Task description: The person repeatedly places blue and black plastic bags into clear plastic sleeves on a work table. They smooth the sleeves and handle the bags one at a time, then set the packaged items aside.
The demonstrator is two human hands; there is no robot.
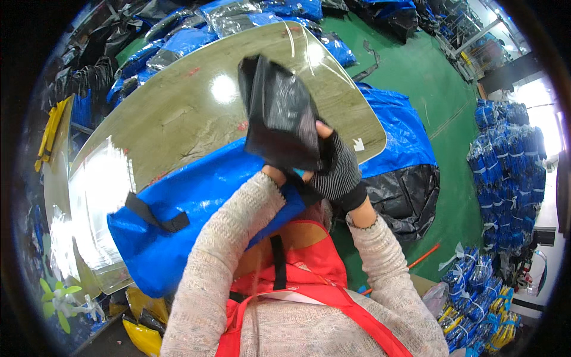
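Observation:
Above the table I hold up a shiny black boxy piece of bag material (279,116), its top flap tilted to the far left. My right hand (338,172), in a grey-and-black striped fingerless glove, grips its lower right edge, with a bare fingertip showing against it. Of my left hand only the wrist (274,175) shows; its fingers are hidden inside or behind the black piece. Under my forearms a blue bag (196,172) with a black strap handle (156,215) lies across the table's near edge. Whether the black piece is joined to this bag, I cannot tell.
The glossy table (178,113) has a rounded right end. Beyond it are wrapped blue and black bundles (184,44). A blue-and-black bag (398,172) lies past that end. Tied blue stacks (505,166) stand at the right on the green floor (440,101).

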